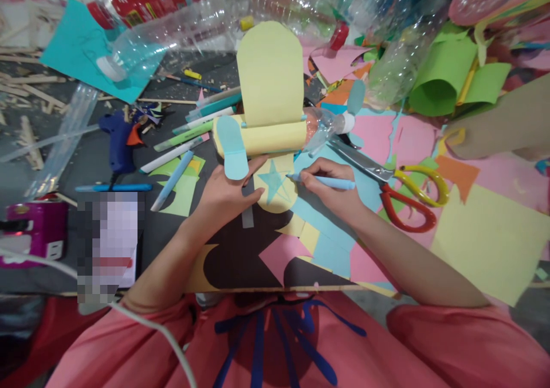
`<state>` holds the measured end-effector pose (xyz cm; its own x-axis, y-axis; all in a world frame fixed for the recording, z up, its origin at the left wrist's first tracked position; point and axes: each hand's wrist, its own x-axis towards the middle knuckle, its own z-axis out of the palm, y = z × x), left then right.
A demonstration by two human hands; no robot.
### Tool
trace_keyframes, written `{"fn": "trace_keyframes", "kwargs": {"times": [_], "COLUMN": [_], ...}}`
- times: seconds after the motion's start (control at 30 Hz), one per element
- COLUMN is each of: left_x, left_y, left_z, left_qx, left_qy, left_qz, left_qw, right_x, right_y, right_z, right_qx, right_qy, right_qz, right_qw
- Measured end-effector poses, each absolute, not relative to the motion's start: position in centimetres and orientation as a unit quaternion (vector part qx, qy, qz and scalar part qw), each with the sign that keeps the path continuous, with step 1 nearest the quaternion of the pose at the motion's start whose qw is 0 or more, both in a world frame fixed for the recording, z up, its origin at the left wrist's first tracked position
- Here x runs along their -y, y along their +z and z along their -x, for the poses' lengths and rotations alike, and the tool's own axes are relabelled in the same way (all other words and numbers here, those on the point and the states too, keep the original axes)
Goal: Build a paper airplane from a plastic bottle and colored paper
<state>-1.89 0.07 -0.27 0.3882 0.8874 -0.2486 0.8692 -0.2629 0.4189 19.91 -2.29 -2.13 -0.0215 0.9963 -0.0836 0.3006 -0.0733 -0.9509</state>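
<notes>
Pixel-masked item (112, 233), near left: could not be identified. Right hand (337, 198): a light-blue marker (341, 182) was gripped, its tip set at a blue star (272, 183). Left hand (227, 188): laid at the yellow paper aeroplane (277, 140), centre; fingertips were partly hidden, grip could not be told. Clear plastic bottles (180, 28), far: partly cropped.

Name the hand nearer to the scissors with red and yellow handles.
Right. The right hand, holding a blue pen, is close beside the scissors; the left hand is farther off, left of the blue star.
</notes>
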Motion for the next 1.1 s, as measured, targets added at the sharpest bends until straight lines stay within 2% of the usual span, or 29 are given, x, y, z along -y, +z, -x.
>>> {"fn": "trace_keyframes", "kwargs": {"times": [0.43, 0.7, 1.1], "left_x": [0.02, 0.03, 0.12], "left_y": [-0.46, -0.34, -0.35], "left_z": [2.12, 2.10, 2.08], "left_qx": [-0.543, -0.538, -0.543], "left_qy": [0.041, 0.038, 0.040], "left_qz": [-0.800, -0.803, -0.797], "left_qw": [0.250, 0.254, 0.260], "right_x": [2.23, 2.24, 2.17], "right_y": [-2.66, -2.52, -2.48], "right_z": [-20.14, -19.84, -19.85], "right_qx": [0.519, 0.580, 0.569], "right_qy": [0.428, 0.456, 0.477], "right_qz": [0.585, 0.551, 0.547], "right_qw": [0.453, 0.391, 0.386]}}
